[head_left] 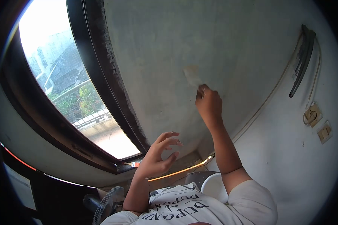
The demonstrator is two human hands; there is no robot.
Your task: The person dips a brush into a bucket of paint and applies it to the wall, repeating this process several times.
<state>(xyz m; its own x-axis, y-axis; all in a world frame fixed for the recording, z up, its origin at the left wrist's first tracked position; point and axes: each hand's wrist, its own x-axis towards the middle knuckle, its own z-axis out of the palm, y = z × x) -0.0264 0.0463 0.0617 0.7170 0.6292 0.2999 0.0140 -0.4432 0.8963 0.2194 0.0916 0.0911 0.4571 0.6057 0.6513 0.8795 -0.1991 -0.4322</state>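
Note:
My right hand is raised to the grey-green wall, fingers closed around the lower end of a pale, flat, scraper-like tool. The tool's wide end overlaps the wall and blends with its colour; its handle is hidden in my fist. Lower and to the left, my left hand hangs in front of the wall with curved, spread fingers and nothing in them. Close behind that wrist, a small paintbrush with a red-and-white part lies at the window's bottom corner.
A dark-framed window stands to the left. Down by my body are a white bucket, a fan and a yellow-orange strip. On the right wall hang a dark curved strip, a cable, a socket and a switch.

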